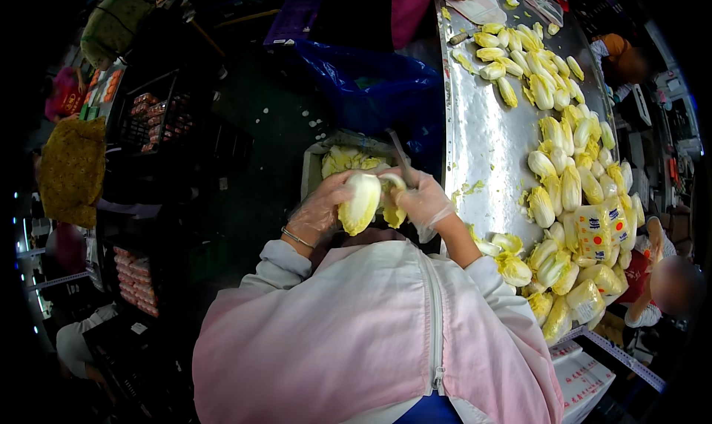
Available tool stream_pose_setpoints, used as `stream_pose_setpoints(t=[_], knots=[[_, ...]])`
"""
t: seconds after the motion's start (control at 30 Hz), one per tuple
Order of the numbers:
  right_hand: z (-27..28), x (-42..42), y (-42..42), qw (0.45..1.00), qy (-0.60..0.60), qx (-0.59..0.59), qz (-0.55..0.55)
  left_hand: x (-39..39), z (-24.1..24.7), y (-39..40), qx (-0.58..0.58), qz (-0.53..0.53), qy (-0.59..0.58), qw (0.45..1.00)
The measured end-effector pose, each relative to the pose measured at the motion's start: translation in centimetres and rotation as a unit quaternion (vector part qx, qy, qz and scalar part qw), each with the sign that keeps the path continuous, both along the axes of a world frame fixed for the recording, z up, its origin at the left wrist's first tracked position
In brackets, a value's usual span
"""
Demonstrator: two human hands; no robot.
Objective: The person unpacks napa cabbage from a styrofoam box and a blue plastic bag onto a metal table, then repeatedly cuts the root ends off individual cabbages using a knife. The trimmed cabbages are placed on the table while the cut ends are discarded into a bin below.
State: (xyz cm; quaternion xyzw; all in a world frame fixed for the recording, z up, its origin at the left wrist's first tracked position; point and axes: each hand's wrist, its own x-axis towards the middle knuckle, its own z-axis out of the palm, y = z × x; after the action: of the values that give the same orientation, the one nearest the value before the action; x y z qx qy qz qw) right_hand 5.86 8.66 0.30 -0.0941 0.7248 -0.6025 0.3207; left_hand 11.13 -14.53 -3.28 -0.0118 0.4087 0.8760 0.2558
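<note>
My left hand (322, 204), in a thin clear plastic glove, holds a small napa cabbage (361, 201) with a white base and yellow leaf tips. Close beside it, my right hand (421, 200), gloved too, grips a peeled cabbage leaf (395, 210) and a knife (399, 150) whose blade points up and away. Beneath both hands stands a bin (308, 171) with loose yellow leaves (347, 159) in it. To the right, many napa cabbages (571, 187) lie on a metal table (478, 140), several of them in plastic wrap.
A blue plastic bag (367, 84) hangs open beyond the bin. Along the table's left edge runs a raised rim; a wooden-handled tool (458, 38) lies near its far end. Black crates (147, 118) of packed goods stand left. Other people are at the far end and right side.
</note>
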Motion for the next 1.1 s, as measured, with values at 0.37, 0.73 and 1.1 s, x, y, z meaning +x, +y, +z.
stream_pose_setpoints(t=[0.37, 0.73, 1.1], knots=[[1.6, 0.9, -1.6, 0.999, 0.028, 0.012, -0.02, -0.2, 0.0, 2.2, 0.008, 0.133, -0.017, 0.991], [-1.0, 1.1, -0.9, 0.987, 0.155, -0.029, -0.009, -0.4, -0.2, 2.4, -0.193, 0.086, 0.102, 0.972], [-0.9, 0.9, -0.4, 0.991, 0.122, 0.001, -0.053, -1.3, 0.6, 1.2, -0.096, -0.038, 0.042, 0.994]])
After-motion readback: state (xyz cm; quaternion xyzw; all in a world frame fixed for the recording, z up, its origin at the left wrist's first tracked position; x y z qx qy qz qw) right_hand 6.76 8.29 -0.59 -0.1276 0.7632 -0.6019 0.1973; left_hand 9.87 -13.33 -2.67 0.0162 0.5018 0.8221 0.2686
